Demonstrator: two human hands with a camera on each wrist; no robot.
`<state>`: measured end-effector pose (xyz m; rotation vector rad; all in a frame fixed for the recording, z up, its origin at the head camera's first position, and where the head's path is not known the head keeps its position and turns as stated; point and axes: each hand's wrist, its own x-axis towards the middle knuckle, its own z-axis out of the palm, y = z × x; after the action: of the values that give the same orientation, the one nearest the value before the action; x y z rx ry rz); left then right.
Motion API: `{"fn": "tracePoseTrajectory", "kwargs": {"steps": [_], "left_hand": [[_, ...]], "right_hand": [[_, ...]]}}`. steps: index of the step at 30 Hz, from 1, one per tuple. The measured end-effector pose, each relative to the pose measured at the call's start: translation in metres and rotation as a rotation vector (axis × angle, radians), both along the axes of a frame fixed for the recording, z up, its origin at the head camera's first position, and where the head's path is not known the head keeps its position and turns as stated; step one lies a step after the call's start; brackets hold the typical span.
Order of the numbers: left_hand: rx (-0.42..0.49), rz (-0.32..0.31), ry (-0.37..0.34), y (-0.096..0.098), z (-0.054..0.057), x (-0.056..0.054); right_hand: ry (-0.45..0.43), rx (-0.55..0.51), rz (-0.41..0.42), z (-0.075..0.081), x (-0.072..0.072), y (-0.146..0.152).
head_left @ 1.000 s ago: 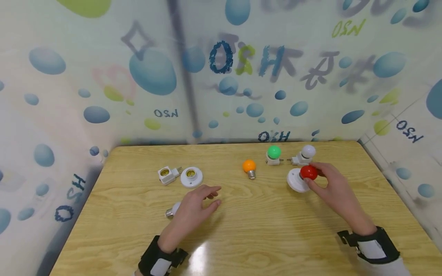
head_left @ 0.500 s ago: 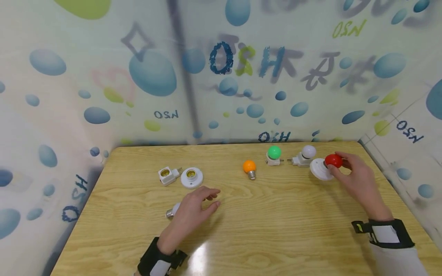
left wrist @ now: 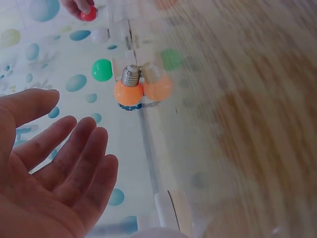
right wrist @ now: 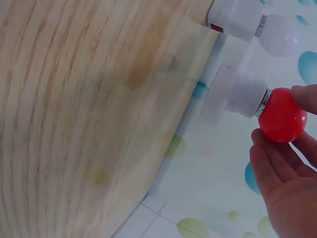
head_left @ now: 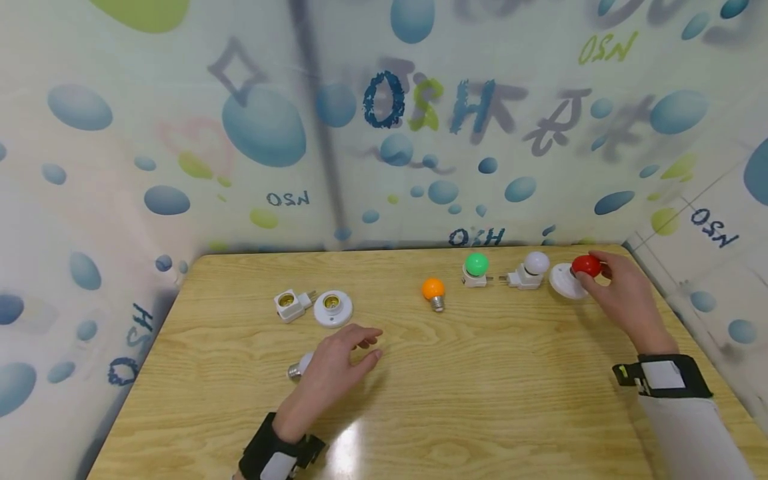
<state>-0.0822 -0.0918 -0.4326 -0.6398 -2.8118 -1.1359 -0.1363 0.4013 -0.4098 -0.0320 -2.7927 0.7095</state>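
Note:
At the back right, my right hand (head_left: 627, 297) pinches a red light bulb (head_left: 585, 266) between thumb and fingers. The bulb sits in a round white lamp holder (head_left: 567, 282), which tilts close over the table. In the right wrist view, the metal collar of the red bulb (right wrist: 283, 115) shows at the mouth of the holder (right wrist: 237, 91). My left hand (head_left: 336, 360) hovers at the left with relaxed fingers and holds nothing. Beside it lies a white bulb (head_left: 299, 367), partly hidden by the hand.
Left of the right hand stand a white bulb in a plug socket (head_left: 528, 272) and a green bulb in a socket (head_left: 476, 268). An orange bulb (head_left: 434, 291) lies mid-table. An unfilled plug socket (head_left: 292, 305) and round holder (head_left: 333, 309) sit back left. A patterned curtain (head_left: 384, 167) borders the table.
The right hand has carried the red bulb and its round holder to the right and back, beside the white bulb's socket. The left hand has stayed put.

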Motion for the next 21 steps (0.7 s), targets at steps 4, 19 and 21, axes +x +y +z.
{"fn": "tracePoseTrajectory", "kwargs": {"steps": [4,19,21], "left_hand": [[-0.001,0.0,0.008,0.0,-0.001,0.0],[-0.012,0.004,0.015,-0.001,-0.003,0.001],[-0.014,0.005,0.017,0.0,-0.003,0.001]], "right_hand": [[-0.049,-0.004,-0.001,-0.005,-0.008,0.002],[-0.126,-0.01,-0.005,-0.015,-0.018,0.006],[-0.132,-0.003,0.003,-0.016,-0.018,0.007]]}}
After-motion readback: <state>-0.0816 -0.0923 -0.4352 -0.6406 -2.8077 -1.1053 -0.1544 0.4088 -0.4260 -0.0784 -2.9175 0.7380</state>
